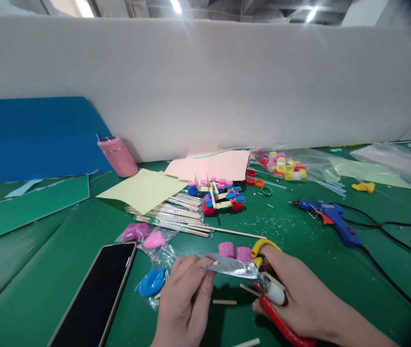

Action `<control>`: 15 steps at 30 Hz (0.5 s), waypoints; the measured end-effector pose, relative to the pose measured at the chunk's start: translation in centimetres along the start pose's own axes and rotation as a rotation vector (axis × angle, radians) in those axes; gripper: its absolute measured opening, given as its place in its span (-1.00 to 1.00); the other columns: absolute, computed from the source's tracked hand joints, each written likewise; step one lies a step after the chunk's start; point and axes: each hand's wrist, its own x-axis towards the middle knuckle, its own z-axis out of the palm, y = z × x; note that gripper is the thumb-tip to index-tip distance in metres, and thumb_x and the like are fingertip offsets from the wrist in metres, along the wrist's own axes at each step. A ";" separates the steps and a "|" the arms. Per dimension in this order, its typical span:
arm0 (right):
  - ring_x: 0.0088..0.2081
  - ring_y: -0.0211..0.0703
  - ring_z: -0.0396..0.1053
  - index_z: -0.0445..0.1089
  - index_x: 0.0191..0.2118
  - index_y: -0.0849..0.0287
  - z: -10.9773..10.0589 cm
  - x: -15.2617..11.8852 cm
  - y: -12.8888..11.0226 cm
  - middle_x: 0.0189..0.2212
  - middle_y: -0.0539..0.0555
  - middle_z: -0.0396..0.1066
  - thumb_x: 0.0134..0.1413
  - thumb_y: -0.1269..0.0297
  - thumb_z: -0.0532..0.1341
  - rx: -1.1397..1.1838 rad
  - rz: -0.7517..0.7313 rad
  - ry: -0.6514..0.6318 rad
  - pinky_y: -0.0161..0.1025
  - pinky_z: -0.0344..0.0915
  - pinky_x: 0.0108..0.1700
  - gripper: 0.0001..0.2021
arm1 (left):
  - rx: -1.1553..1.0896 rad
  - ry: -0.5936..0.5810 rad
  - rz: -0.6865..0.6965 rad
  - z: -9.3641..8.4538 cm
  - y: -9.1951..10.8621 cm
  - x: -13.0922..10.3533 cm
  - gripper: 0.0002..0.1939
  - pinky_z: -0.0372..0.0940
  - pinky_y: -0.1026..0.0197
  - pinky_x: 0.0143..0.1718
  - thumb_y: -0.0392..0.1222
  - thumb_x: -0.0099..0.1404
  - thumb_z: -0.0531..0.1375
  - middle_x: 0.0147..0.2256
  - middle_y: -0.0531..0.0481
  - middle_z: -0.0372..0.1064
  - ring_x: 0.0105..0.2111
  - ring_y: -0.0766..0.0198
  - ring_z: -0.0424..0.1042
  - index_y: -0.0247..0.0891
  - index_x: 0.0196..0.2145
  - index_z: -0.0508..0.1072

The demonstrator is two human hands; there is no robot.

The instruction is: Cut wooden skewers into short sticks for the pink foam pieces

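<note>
The silver-bladed scissors with one yellow and one red handle loop (232, 268) are just above the green worktop (281, 221), low in your view, blades slightly parted and pointing left. Your right hand (295, 294) grips their handles, the fingers closed around them. A small white cylinder (276, 293) is beside that palm; whether it is held too, I cannot tell. The fingers of your left hand (182, 299) are pinched together at the blade tips, apparently on a thin pale wooden stick (215, 263), mostly hidden.

The step in hand looks like lining up the stick with the blades. Closing them here would call for a steady pinch and left fingertips clear of both edges.

Between your hands lies a short cut-looking stick piece (224, 302). Beyond the scissors stand two pink cylinders (226, 249), then plastic-wrapped wooden sticks (176, 212) and a small wooden frame with red and blue round parts (223, 205). A black-screened phone (95, 294) lies left; a blue glue gun (335, 219), right.
</note>
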 end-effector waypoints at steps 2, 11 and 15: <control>-0.51 -0.25 0.16 0.13 -0.42 0.09 0.0 -0.1 0.1 -0.45 -0.07 0.27 -0.29 0.19 0.28 -0.013 0.012 -0.007 -0.35 0.02 -0.53 -0.69 | -0.008 -0.002 0.000 0.0 0.1 0.0 -0.79 0.17 0.30 -0.49 -0.43 0.14 0.04 -0.53 0.05 0.31 -0.53 0.28 0.27 -0.18 -0.41 0.40; -0.54 -0.27 0.20 0.13 -0.45 0.10 0.3 -0.3 -0.1 -0.48 -0.08 0.30 -0.26 0.18 0.27 0.007 0.029 -0.043 -0.35 0.03 -0.55 -0.72 | 0.006 -0.027 -0.002 -0.1 0.2 0.0 -0.82 0.17 0.31 -0.48 -0.41 0.16 0.04 -0.54 0.08 0.32 -0.53 0.30 0.29 -0.18 -0.47 0.33; -0.55 -0.26 0.21 0.13 -0.45 0.11 0.4 -0.3 -0.2 -0.50 -0.08 0.33 -0.23 0.14 0.25 0.008 0.023 -0.052 -0.35 0.03 -0.56 -0.72 | -0.002 -0.047 -0.031 -0.2 0.3 -0.1 -0.82 0.19 0.32 -0.49 -0.39 0.17 0.04 -0.56 0.07 0.31 -0.56 0.31 0.29 -0.20 -0.52 0.32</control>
